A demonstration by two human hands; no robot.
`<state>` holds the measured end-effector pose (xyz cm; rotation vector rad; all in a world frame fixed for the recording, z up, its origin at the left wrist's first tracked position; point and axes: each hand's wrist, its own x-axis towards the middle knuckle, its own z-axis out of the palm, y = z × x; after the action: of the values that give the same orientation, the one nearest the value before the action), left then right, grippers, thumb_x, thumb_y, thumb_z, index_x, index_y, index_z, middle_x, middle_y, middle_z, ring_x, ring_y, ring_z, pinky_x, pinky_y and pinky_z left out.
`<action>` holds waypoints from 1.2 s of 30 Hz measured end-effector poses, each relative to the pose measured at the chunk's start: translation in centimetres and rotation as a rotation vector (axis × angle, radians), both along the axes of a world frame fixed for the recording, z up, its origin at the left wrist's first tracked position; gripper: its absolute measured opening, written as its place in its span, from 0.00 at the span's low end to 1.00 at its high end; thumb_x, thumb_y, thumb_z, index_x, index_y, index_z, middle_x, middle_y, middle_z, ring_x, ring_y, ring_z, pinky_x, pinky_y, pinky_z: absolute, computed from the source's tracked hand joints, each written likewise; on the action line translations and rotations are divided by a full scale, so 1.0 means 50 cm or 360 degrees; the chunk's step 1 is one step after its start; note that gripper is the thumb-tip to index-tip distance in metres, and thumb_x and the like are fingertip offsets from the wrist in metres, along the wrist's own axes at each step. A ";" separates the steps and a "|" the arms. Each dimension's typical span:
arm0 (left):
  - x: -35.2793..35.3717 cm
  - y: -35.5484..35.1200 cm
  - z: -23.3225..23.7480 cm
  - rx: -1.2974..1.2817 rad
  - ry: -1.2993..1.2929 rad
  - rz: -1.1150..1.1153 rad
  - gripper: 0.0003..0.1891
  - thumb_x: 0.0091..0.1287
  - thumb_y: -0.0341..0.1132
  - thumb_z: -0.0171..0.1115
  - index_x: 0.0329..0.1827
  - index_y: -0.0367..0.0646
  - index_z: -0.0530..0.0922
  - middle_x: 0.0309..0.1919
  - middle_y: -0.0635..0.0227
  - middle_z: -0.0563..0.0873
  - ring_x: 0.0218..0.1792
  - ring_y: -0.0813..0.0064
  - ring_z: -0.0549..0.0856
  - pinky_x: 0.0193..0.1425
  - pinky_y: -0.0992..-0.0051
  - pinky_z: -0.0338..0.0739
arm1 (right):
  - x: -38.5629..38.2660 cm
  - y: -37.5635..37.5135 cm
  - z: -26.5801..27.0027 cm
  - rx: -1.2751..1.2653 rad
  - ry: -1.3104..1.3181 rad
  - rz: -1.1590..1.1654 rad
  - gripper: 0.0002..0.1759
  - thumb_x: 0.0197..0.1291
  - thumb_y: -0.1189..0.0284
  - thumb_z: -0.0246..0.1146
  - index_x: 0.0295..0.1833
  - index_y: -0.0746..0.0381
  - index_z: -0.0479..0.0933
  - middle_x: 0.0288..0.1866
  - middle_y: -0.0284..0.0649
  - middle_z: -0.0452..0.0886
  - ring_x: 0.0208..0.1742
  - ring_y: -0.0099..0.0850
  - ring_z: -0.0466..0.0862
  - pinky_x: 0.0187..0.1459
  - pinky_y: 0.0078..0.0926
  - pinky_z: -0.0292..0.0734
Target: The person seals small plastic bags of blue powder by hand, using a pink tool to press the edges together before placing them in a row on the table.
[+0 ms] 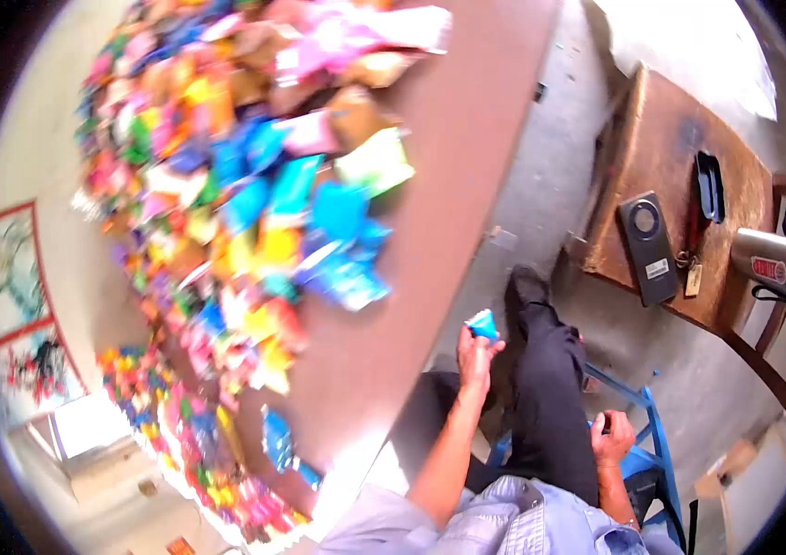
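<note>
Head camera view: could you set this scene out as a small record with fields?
Left hand: holds a small blue packet
Right hand: fingers curled; contents not visible
Brown tabletop: bears a large heap of small multicoloured packets, partly blurred
Worn wooden side table: bears a dark rectangular device with a round dial
Wall: red-framed pictures

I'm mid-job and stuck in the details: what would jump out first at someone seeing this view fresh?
First, the big, slightly blurred heap of brightly coloured pieces covering much of the brown table on the person's left. Next, the small bright-blue piece in the left hand's fingers, beyond the table's edge. Then, to the right, the worn wooden stool with a dark oblong device on it.
</note>
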<state>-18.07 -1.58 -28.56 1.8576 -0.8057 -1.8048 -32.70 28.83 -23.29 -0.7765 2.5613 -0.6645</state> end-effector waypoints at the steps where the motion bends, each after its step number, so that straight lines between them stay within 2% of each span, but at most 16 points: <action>1: 0.009 0.003 0.048 -0.0063 -0.0061 -0.0094 0.23 0.72 0.27 0.52 0.71 0.43 0.76 0.54 0.62 0.84 0.49 0.67 0.90 0.52 0.65 0.90 | -0.001 0.000 -0.001 -0.0033 -0.0024 -0.0007 0.07 0.64 0.68 0.70 0.37 0.60 0.83 0.31 0.42 0.83 0.31 0.46 0.84 0.36 0.45 0.78; 3: 0.024 0.014 0.174 -0.0120 -0.0465 -0.0455 0.24 0.73 0.26 0.52 0.73 0.37 0.75 0.55 0.62 0.85 0.54 0.68 0.90 0.51 0.65 0.90 | 0.002 -0.002 -0.004 -0.0090 0.0013 0.0018 0.08 0.66 0.67 0.70 0.37 0.59 0.83 0.32 0.42 0.84 0.32 0.47 0.85 0.37 0.45 0.79; 5: 0.054 0.034 0.240 -0.0236 -0.0430 -0.0438 0.26 0.72 0.25 0.50 0.74 0.35 0.74 0.56 0.60 0.85 0.54 0.68 0.91 0.55 0.66 0.91 | -0.003 -0.001 -0.025 -0.0087 0.0085 -0.0002 0.09 0.67 0.65 0.71 0.37 0.58 0.84 0.33 0.42 0.85 0.34 0.47 0.87 0.38 0.46 0.80; 9: 0.130 0.113 0.325 -0.0367 0.0000 -0.0462 0.26 0.72 0.24 0.50 0.74 0.36 0.75 0.60 0.55 0.85 0.58 0.66 0.90 0.65 0.64 0.90 | -0.002 -0.018 -0.021 -0.0061 0.0091 -0.0045 0.14 0.72 0.59 0.69 0.40 0.59 0.84 0.36 0.46 0.88 0.36 0.50 0.89 0.40 0.47 0.81; 11: 0.141 0.140 0.412 -0.0200 0.0559 -0.0192 0.26 0.72 0.22 0.55 0.74 0.38 0.75 0.62 0.54 0.85 0.62 0.64 0.88 0.67 0.64 0.88 | -0.008 -0.024 -0.009 0.0006 0.0016 -0.0050 0.17 0.74 0.57 0.68 0.40 0.60 0.85 0.37 0.48 0.89 0.38 0.51 0.89 0.41 0.47 0.82; 12: 0.160 0.157 0.435 -0.0240 0.0669 -0.0156 0.26 0.72 0.21 0.60 0.74 0.39 0.76 0.63 0.54 0.85 0.62 0.63 0.87 0.67 0.65 0.88 | -0.009 -0.023 -0.016 0.0017 -0.0007 -0.0064 0.18 0.74 0.56 0.68 0.40 0.61 0.84 0.37 0.48 0.89 0.39 0.52 0.89 0.42 0.48 0.82; 15: 0.214 0.193 0.495 -0.0436 0.0845 -0.0203 0.24 0.75 0.23 0.65 0.73 0.39 0.76 0.62 0.55 0.85 0.60 0.64 0.88 0.63 0.65 0.89 | -0.009 -0.025 -0.015 0.0017 -0.0202 -0.0100 0.19 0.75 0.56 0.68 0.43 0.63 0.86 0.39 0.48 0.91 0.41 0.50 0.91 0.46 0.47 0.83; 16: 0.226 0.198 0.519 -0.0467 0.0789 -0.0222 0.22 0.78 0.28 0.69 0.72 0.39 0.76 0.61 0.55 0.86 0.57 0.65 0.89 0.58 0.65 0.90 | -0.008 -0.034 -0.008 -0.0060 -0.0198 -0.0218 0.19 0.75 0.56 0.68 0.46 0.63 0.87 0.39 0.47 0.91 0.41 0.46 0.91 0.47 0.44 0.83; 19: 0.287 0.209 0.551 -0.0715 0.0856 -0.0232 0.18 0.80 0.33 0.71 0.68 0.38 0.80 0.54 0.59 0.90 0.52 0.66 0.91 0.55 0.64 0.91 | -0.017 -0.085 0.044 -0.0426 -0.0150 -0.0365 0.20 0.77 0.56 0.67 0.54 0.64 0.89 0.41 0.41 0.91 0.42 0.34 0.89 0.50 0.35 0.83; 21: 0.316 0.221 0.554 -0.0989 0.0848 -0.0136 0.13 0.79 0.33 0.73 0.62 0.41 0.86 0.52 0.65 0.91 0.50 0.74 0.90 0.57 0.73 0.85 | 0.002 -0.146 0.114 -0.0652 -0.0409 -0.0216 0.19 0.80 0.59 0.66 0.54 0.66 0.87 0.39 0.33 0.87 0.42 0.23 0.84 0.45 0.27 0.80; 23: 0.345 0.230 0.564 -0.1082 0.0840 -0.0118 0.13 0.79 0.37 0.74 0.60 0.40 0.87 0.49 0.73 0.90 0.47 0.83 0.85 0.57 0.79 0.80 | 0.047 -0.207 0.191 -0.0812 -0.0699 0.0139 0.13 0.78 0.67 0.68 0.56 0.66 0.88 0.41 0.34 0.89 0.46 0.23 0.86 0.49 0.23 0.81; 27: 0.376 0.261 0.585 -0.1230 0.0775 0.0039 0.13 0.79 0.39 0.74 0.58 0.39 0.89 0.44 0.76 0.89 0.45 0.85 0.83 0.53 0.80 0.78 | 0.230 -0.290 0.415 -0.0942 -0.0979 0.0929 0.11 0.75 0.75 0.70 0.58 0.66 0.86 0.44 0.30 0.86 0.46 0.18 0.83 0.48 0.18 0.79; 28: 0.383 0.268 0.590 -0.1240 0.0731 0.0119 0.14 0.80 0.39 0.74 0.58 0.39 0.89 0.42 0.76 0.89 0.44 0.85 0.83 0.52 0.80 0.78 | 0.273 -0.299 0.443 -0.1006 -0.1243 0.0956 0.11 0.76 0.74 0.70 0.58 0.66 0.86 0.44 0.30 0.86 0.46 0.17 0.83 0.48 0.18 0.78; 30: 0.398 0.280 0.586 -0.1251 0.0683 0.0229 0.14 0.80 0.40 0.73 0.58 0.39 0.88 0.41 0.76 0.88 0.44 0.86 0.82 0.51 0.80 0.78 | 0.344 -0.315 0.467 -0.1104 -0.1567 0.1048 0.10 0.76 0.75 0.70 0.58 0.66 0.85 0.43 0.28 0.85 0.44 0.14 0.82 0.44 0.16 0.76; 33: 0.420 0.294 0.571 -0.1237 0.0736 0.0301 0.14 0.81 0.41 0.72 0.58 0.38 0.88 0.41 0.76 0.87 0.43 0.86 0.81 0.50 0.80 0.77 | 0.405 -0.326 0.467 -0.1011 -0.1479 0.1083 0.09 0.77 0.76 0.69 0.58 0.66 0.86 0.42 0.29 0.85 0.40 0.14 0.81 0.41 0.14 0.75; 36: 0.439 0.295 0.564 -0.1371 0.0484 0.0251 0.16 0.83 0.41 0.70 0.59 0.36 0.85 0.40 0.75 0.85 0.41 0.85 0.79 0.47 0.80 0.75 | 0.436 -0.339 0.445 -0.1103 -0.1411 0.1028 0.07 0.76 0.78 0.70 0.54 0.66 0.87 0.39 0.27 0.85 0.36 0.13 0.79 0.37 0.15 0.73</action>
<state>3.86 13.19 -0.36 1.0291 -1.0548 -1.2791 -10.90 11.86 -1.06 -1.1035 1.1759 -1.2987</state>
